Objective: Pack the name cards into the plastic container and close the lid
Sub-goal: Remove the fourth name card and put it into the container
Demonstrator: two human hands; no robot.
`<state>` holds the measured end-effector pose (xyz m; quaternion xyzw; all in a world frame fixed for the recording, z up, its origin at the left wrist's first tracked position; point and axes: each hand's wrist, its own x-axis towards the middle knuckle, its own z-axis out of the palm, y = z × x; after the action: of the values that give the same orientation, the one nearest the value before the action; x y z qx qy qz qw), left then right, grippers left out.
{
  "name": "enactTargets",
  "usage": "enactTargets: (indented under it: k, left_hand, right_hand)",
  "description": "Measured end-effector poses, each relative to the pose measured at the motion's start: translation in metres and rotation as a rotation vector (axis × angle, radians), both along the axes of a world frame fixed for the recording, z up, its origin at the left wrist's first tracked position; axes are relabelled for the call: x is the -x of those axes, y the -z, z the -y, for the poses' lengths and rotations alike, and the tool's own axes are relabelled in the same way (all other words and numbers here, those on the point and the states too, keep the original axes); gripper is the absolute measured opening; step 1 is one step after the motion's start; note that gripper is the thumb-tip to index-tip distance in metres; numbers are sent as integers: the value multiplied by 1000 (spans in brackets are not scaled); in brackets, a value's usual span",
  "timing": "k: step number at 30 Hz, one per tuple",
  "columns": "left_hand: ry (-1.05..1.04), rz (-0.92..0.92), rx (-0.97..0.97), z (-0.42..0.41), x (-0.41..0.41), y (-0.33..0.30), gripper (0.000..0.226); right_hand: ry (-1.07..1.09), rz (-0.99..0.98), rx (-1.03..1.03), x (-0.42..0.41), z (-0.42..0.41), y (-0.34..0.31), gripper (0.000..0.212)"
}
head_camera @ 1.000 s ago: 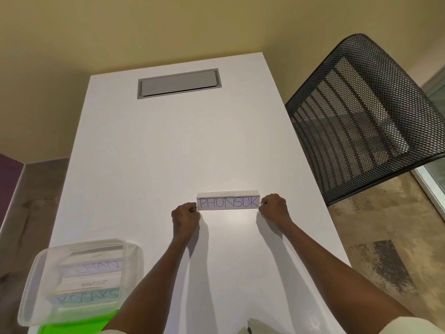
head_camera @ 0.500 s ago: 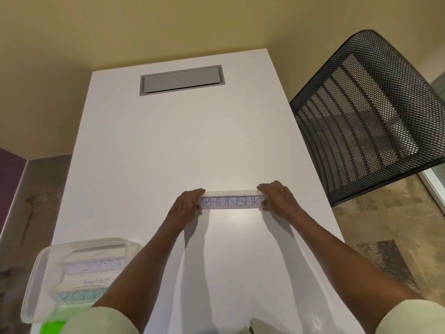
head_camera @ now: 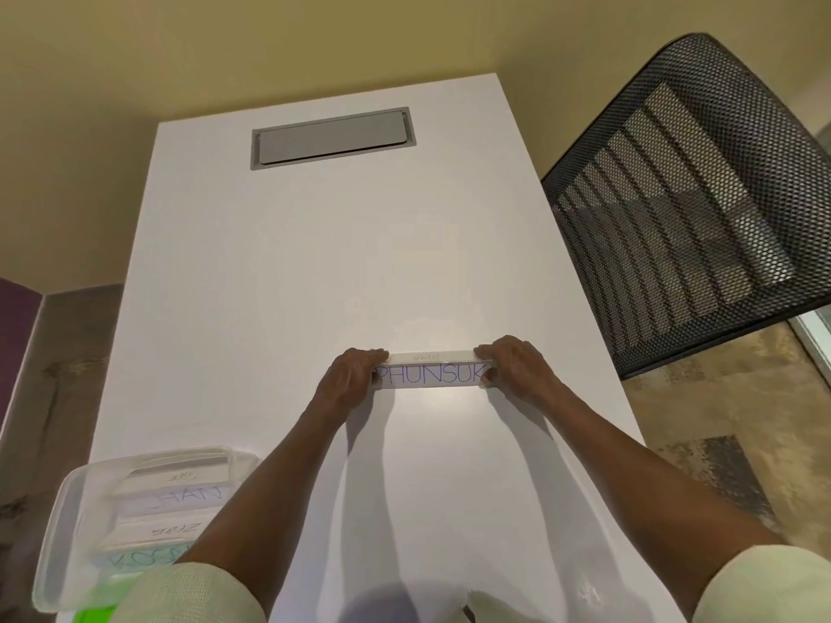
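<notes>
A white folded name card (head_camera: pixel 432 374) lettered PHUNSUK in blue stands on the white table (head_camera: pixel 314 272), a little right of centre. My left hand (head_camera: pixel 348 380) grips its left end and my right hand (head_camera: pixel 517 368) grips its right end, fingers over the top edge. At the near left corner sits a clear plastic container (head_camera: pixel 67 523) with two name cards inside, one reading CHAN (head_camera: pixel 184 499) and one partly hidden by my left forearm. A green lid edge (head_camera: pixel 92 616) shows under the container.
A grey cable flap (head_camera: pixel 332 138) is set into the far end of the table. A black mesh chair (head_camera: pixel 692 209) stands close to the table's right edge. The container overhangs the table's near left corner.
Both hands went from fists beside the card's ends to fingers wrapped over its top edge. The card stays in the same spot on the table.
</notes>
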<state>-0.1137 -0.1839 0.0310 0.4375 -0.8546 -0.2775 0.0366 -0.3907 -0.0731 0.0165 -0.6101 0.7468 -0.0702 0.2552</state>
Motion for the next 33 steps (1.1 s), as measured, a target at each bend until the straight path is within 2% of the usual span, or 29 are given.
enactTargets:
  k: [1,4,10,15,19,22,24,28,33]
  left_hand:
    - [-21,9,-28,0,1,-1,25]
    - [-85,11,-135,0,2,1,38]
    - [-144,1,-181,2,4,1,46]
    - [-229,3,-294,2,8,-1,30]
    - [-336,31,-350,2,14,-2,35]
    - [-328,50,-327,-1,13,-9,30]
    - [-250,45,-279,-4,12,-16,24]
    - [-224,38,-361,-10,7,-27,39]
    - [-198,-2,-216,-13,1,-43,44]
  right_hand:
    - [-21,-17,15,0,1,-1,35]
    - [-42,-39,62,1,1,2,39]
    - [-55,-48,139,3,-2,14,35]
    - [-43,-67,174,1,-3,17,27]
    - [-106,-121,252,1,-6,21,43]
    - [-126,-150,292,1,-9,20,42]
    - [-164,-176,319,2,-13,21,46]
    - [-175,-202,318,3,-17,18,53]
    - [-154,-179,347,-2,-17,-4,64]
